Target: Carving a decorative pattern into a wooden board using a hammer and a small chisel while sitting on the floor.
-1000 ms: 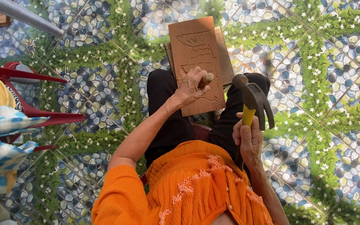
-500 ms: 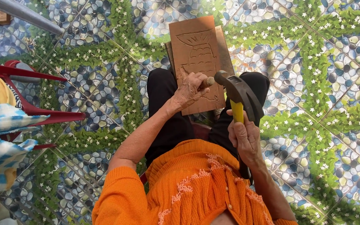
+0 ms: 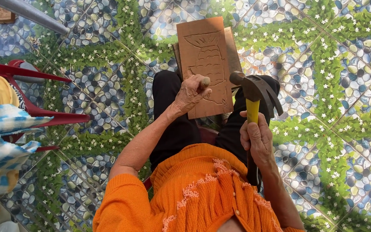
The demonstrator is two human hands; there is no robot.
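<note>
Two hands are working over the carved wooden board (image 3: 207, 68) propped on the lap: the left hand (image 3: 190, 92) is gripping a chisel (image 3: 204, 81) against it, while the right hand (image 3: 256, 139), clenching the hammer (image 3: 254, 92), has swung nearer to it.

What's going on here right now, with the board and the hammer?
A seated person in an orange sweater has a wooden board with a carved relief propped on their lap. The left hand holds a wooden-handled chisel against the board's lower part. The right hand grips a yellow-handled claw hammer, its head raised just right of the chisel, not touching it. A red plastic chair stands at the left on the patterned tile floor.
</note>
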